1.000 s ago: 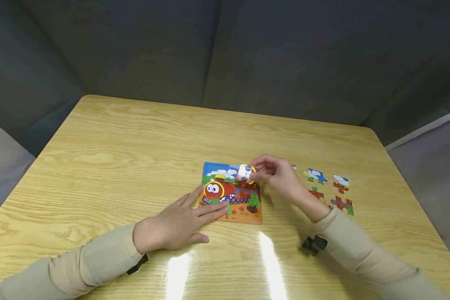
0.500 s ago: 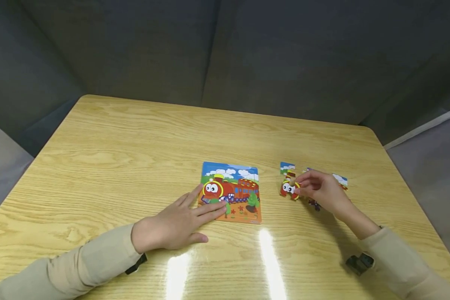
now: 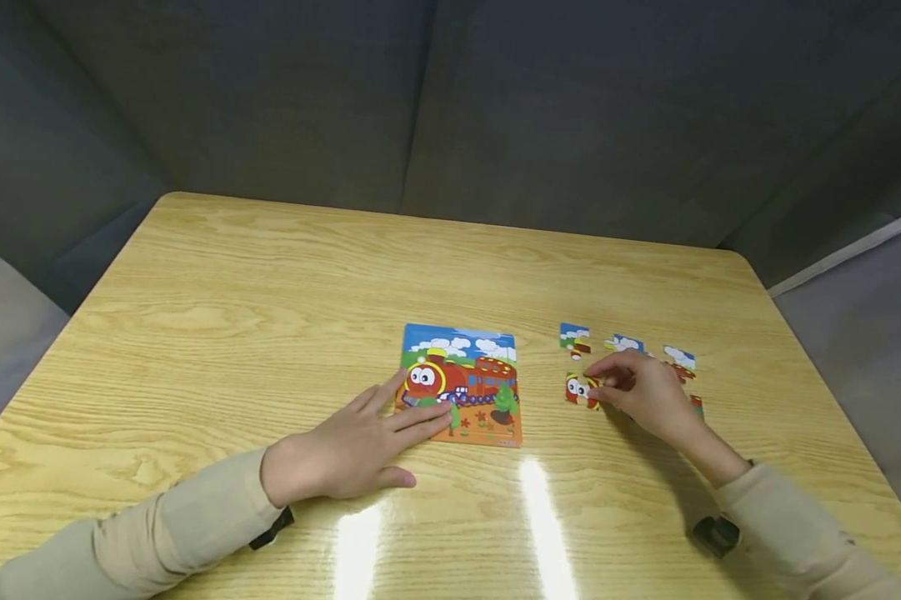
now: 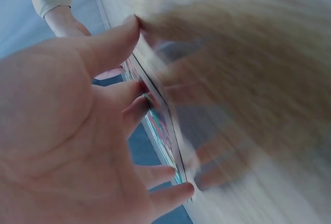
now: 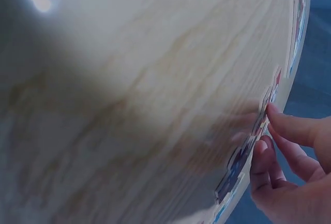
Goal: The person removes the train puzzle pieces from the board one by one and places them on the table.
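A puzzle board (image 3: 488, 346) with a cartoon red train lies on the table. My left hand (image 3: 356, 446) rests with straight, spread fingers on its lower left part; in the left wrist view that hand's fingertips (image 4: 178, 190) touch the board's edge. To the right, my right hand (image 3: 645, 396) pinches a jigsaw piece (image 3: 580, 390) with the train's eyes at its right edge, thumb and fingers together. The piece appears flat on or very close to the tabletop. In the right wrist view, thumb and fingertips meet at thin pieces, partly hidden by the fingers.
More jigsaw pieces lie around the right hand: a sky-and-train piece (image 3: 573, 337), a cloud piece (image 3: 626, 342), another cloud piece (image 3: 679, 358) and a red-green one (image 3: 697, 406), some partly covered. The wooden table (image 3: 270, 275) ends at dark fabric partitions (image 3: 570, 117).
My right hand has moved right from over the board with the eyes piece, then lowered and turned it among the loose pieces. The left hand has stayed on the board.
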The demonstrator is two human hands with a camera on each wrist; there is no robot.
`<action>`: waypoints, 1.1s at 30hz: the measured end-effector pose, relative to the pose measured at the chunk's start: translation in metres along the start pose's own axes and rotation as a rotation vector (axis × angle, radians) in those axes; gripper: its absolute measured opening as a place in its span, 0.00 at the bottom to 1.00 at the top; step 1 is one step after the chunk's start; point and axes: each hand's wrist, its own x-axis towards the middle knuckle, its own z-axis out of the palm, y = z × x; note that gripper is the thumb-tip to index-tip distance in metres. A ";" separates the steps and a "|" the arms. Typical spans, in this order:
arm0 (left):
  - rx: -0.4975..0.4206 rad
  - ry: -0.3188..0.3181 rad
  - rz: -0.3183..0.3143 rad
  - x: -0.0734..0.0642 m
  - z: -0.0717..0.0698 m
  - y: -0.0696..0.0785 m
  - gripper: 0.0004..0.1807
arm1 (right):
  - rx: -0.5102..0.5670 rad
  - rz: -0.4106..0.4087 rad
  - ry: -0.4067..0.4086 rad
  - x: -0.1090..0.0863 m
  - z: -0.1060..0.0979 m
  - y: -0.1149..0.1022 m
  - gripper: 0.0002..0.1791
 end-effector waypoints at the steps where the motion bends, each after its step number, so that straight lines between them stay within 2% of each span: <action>1: -0.008 0.006 0.003 0.000 0.000 0.000 0.41 | -0.003 -0.002 0.001 0.000 0.000 0.000 0.12; 9: -0.017 0.071 0.036 0.004 0.002 0.002 0.39 | 0.035 0.018 0.005 0.000 0.000 -0.003 0.11; 16: -0.012 0.118 0.074 0.012 0.005 0.009 0.40 | 0.256 0.113 -0.087 0.002 0.006 -0.031 0.13; 20: -0.020 0.084 0.089 0.015 0.007 0.016 0.40 | 0.381 0.154 -0.135 0.003 0.020 -0.051 0.14; 23: -0.031 0.048 0.074 0.016 0.008 0.020 0.39 | 0.435 0.164 -0.180 0.005 0.034 -0.065 0.14; 27: -0.018 0.043 0.061 0.016 0.010 0.022 0.39 | 0.400 0.134 -0.202 0.005 0.051 -0.078 0.15; 33: 0.011 0.037 0.050 0.018 0.011 0.023 0.39 | 0.223 0.076 -0.167 0.004 0.059 -0.087 0.17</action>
